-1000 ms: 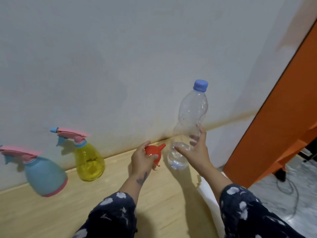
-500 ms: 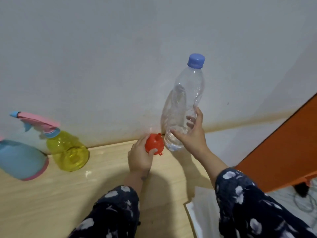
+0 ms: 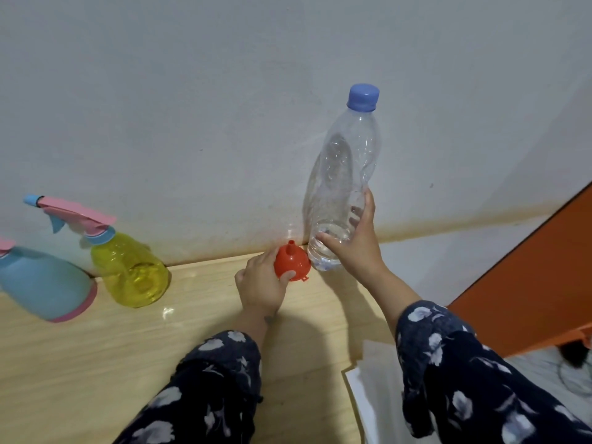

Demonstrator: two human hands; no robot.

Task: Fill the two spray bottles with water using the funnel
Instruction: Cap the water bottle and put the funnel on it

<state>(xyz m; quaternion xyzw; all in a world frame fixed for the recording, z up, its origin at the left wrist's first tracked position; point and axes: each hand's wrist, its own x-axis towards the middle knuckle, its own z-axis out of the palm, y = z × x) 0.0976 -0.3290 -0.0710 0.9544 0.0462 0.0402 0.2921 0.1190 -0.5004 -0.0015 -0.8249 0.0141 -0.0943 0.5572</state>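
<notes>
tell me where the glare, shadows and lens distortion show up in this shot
Head view: a small bright glare spot sits on the wooden table in front of the yellow spray bottle; soft shadows of both arms fall on the wood below the left hand and right hand; wide-angle distortion tilts the blue spray bottle, cut off at the left edge.

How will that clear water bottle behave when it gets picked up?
The water bottle is probably light, since only a little water shows near its base. Its thin wall looks dented, so it may buckle under the right hand. Tall and nearly empty, it could tip easily.
</notes>
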